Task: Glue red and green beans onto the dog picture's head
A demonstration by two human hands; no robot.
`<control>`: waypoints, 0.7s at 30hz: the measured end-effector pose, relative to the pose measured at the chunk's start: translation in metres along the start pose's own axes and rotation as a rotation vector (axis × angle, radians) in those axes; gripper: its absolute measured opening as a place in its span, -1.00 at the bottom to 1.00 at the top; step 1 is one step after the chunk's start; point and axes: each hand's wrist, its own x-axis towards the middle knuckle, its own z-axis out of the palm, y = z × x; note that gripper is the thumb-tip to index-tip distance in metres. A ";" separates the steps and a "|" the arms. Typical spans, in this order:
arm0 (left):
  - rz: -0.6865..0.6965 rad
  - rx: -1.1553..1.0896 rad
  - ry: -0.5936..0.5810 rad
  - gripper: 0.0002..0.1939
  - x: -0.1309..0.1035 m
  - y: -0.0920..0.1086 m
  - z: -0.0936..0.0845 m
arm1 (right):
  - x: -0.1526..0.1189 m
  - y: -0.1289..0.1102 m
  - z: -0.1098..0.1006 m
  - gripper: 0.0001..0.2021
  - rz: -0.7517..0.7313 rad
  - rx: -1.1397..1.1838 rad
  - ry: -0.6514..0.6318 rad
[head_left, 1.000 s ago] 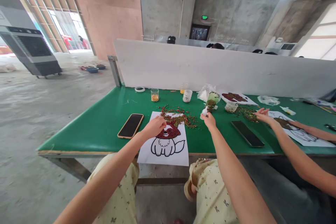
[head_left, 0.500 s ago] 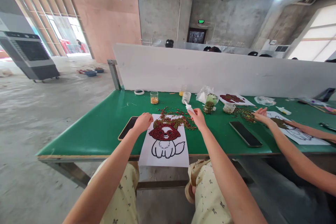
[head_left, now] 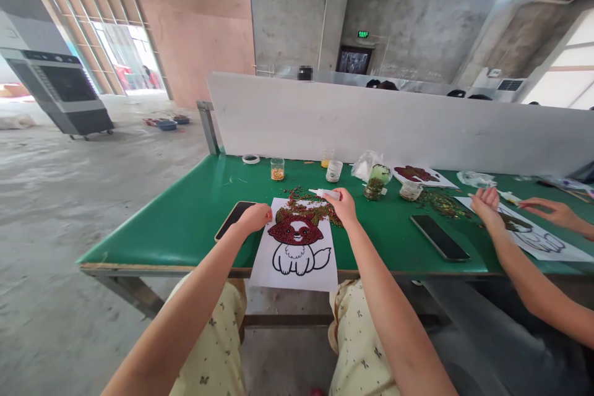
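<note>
Bottle [head_left: 327, 193], one, in the closed right hand [head_left: 344, 205]; left hand [head_left: 256, 218] half-curled, contents unclear; three picture sheets [head_left: 295, 235], two phones [head_left: 440, 237].

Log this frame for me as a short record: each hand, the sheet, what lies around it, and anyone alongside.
Left hand: curled, by the sheet's left edge; contact unclear
Right hand: holds a white squeeze bottle, nozzle pointing left
Sheet: animal drawing, head mostly covered dark red, body bare outline; lower edge past the green table
Beyond sheet: loose red and green bits
Left of sheet: phone, partly hidden
Back of table: jar of orange-yellow pieces
Alongside: co-worker's hands near another drawing
</note>
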 end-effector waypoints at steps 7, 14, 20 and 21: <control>-0.093 -0.035 -0.015 -0.78 0.000 -0.004 -0.014 | 0.000 -0.004 0.016 -0.62 0.005 0.099 -0.094; -0.092 -0.094 0.115 -0.67 -0.014 0.011 -0.020 | -0.019 -0.022 0.014 -0.62 0.004 0.101 -0.267; 0.237 -0.536 0.208 -0.64 -0.023 0.070 -0.020 | -0.054 -0.044 0.026 -0.60 -0.243 0.097 -0.406; 0.240 -0.572 0.221 -0.69 -0.023 0.077 -0.018 | -0.057 -0.047 0.028 -0.60 -0.255 0.110 -0.403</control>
